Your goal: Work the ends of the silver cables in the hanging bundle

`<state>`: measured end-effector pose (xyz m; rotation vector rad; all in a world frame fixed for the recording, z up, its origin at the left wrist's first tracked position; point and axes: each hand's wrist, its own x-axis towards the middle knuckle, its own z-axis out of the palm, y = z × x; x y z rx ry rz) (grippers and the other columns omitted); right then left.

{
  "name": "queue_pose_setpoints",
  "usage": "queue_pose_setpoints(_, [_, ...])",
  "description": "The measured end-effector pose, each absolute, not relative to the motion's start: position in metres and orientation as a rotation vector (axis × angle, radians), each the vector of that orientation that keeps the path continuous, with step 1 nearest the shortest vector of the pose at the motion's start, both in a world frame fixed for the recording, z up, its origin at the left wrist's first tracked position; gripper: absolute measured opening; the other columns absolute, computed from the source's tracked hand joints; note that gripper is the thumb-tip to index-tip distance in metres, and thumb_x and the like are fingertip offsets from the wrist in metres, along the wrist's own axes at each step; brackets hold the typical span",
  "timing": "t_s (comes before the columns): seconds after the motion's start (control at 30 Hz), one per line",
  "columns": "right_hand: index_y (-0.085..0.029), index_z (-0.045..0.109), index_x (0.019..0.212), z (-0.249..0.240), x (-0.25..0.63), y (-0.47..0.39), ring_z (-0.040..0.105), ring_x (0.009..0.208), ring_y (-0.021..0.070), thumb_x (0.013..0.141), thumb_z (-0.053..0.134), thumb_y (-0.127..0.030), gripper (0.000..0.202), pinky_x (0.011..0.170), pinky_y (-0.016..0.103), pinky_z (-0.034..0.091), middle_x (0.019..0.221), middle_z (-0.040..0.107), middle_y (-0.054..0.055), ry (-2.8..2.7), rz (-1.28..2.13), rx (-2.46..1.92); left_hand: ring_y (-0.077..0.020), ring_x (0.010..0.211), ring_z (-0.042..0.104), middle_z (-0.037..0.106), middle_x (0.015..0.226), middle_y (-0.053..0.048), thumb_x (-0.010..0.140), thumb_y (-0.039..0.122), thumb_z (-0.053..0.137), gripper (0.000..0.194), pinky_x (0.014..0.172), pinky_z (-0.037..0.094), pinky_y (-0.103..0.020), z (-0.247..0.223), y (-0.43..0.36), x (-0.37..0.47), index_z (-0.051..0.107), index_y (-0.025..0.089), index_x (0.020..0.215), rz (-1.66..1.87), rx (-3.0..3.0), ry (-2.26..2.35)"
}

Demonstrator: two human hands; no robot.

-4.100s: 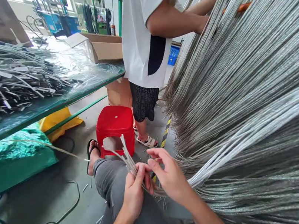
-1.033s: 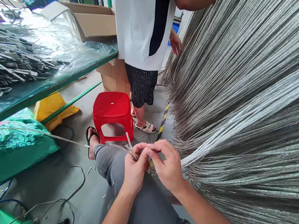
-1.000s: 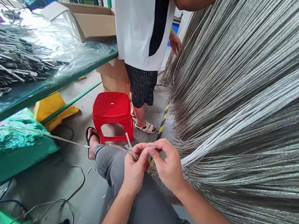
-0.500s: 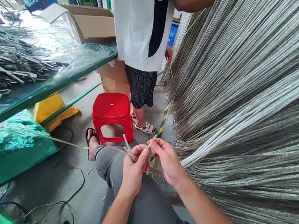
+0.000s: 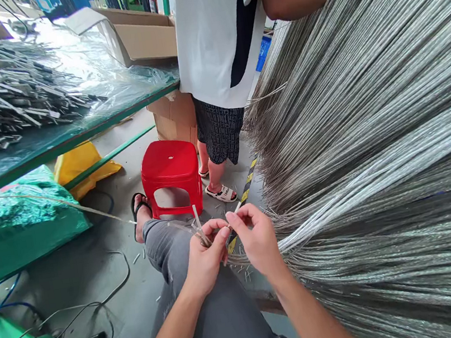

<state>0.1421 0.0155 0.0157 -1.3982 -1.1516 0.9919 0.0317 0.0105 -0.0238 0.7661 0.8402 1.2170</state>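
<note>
My left hand (image 5: 207, 256) is closed around several thin wire ends, with pale tube ends (image 5: 196, 217) sticking up past its fingers. Thumb and forefinger of my right hand (image 5: 258, 238) pinch a short whitish tube piece (image 5: 238, 206), whose upper end shows above the fingertips. Both hands are close together over my right knee, fingertips nearly touching; what lies between them is too small to make out. From below the hands, strands run right into a large hanging mass of silvery braided wires (image 5: 375, 152).
A person in a white shirt (image 5: 210, 41) stands ahead, one arm reaching into the wires. A red stool (image 5: 169, 160) stands by my foot. To the left is a green-edged table (image 5: 126, 102) with a pile of metallic strips (image 5: 5, 89) and a cardboard box (image 5: 149, 39). Tube scraps dot the floor.
My right hand has shifted slightly right and its pinched tube piece now shows less. My left hand keeps its wire ends. The other person's lower hand has gone out of sight.
</note>
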Motion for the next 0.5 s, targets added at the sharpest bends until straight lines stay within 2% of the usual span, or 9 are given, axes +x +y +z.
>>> queue_pose_setpoints(0.07, [-0.020, 0.053, 0.065, 0.015, 0.142, 0.019, 0.039, 0.059, 0.0120, 0.077, 0.069, -0.048, 0.035, 0.059, 0.027, 0.035, 0.062, 0.045, -0.004, -0.964, 1.324, -1.316, -0.0045, 0.037, 0.033, 0.046, 0.048, 0.008, 0.078, 0.039, 0.073, 0.026, 0.037, 0.035, -0.018, -0.024, 0.010, 0.030, 0.065, 0.015, 0.083, 1.204, 0.778, 0.812])
queue_pose_setpoints(0.13, [-0.019, 0.051, 0.063, 0.013, 0.142, 0.021, 0.038, 0.056, 0.0111, 0.076, 0.068, -0.052, 0.040, 0.057, 0.026, 0.035, 0.060, 0.044, -0.004, -0.902, 1.468, -1.262, -0.0045, 0.037, 0.033, 0.047, 0.048, 0.008, 0.078, 0.039, 0.073, 0.026, 0.037, 0.035, -0.018, -0.023, 0.010, 0.029, 0.065, 0.015, 0.082, 1.198, 0.783, 0.796])
queue_pose_setpoints(0.3, [-0.019, 0.054, 0.068, 0.008, 0.140, 0.017, 0.041, 0.060, 0.0105, 0.078, 0.070, -0.050, 0.037, 0.062, 0.024, 0.038, 0.063, 0.047, -0.005, -0.872, 1.393, -1.240, -0.0046, 0.036, 0.032, 0.042, 0.046, 0.010, 0.080, 0.040, 0.072, 0.027, 0.037, 0.035, -0.018, -0.021, 0.009, 0.031, 0.063, 0.015, 0.083, 1.213, 0.773, 0.827])
queue_pose_setpoints(0.43, [-0.019, 0.064, 0.084, 0.005, 0.141, 0.013, 0.054, 0.073, 0.0141, 0.079, 0.072, -0.044, 0.027, 0.071, 0.027, 0.043, 0.079, 0.062, 0.000, -1.022, 1.255, -1.270, -0.0053, 0.036, 0.033, 0.041, 0.046, 0.011, 0.081, 0.043, 0.070, 0.029, 0.037, 0.035, -0.018, -0.021, 0.009, 0.033, 0.061, 0.017, 0.087, 1.221, 0.773, 0.861])
queue_pose_setpoints(0.5, [-0.019, 0.066, 0.085, 0.002, 0.143, 0.013, 0.057, 0.075, 0.0158, 0.081, 0.070, -0.042, 0.025, 0.073, 0.028, 0.045, 0.082, 0.065, 0.002, -1.123, 1.169, -1.307, -0.0062, 0.036, 0.035, 0.042, 0.045, 0.011, 0.082, 0.046, 0.068, 0.030, 0.038, 0.037, -0.019, -0.022, 0.009, 0.034, 0.060, 0.017, 0.087, 1.203, 0.786, 0.864])
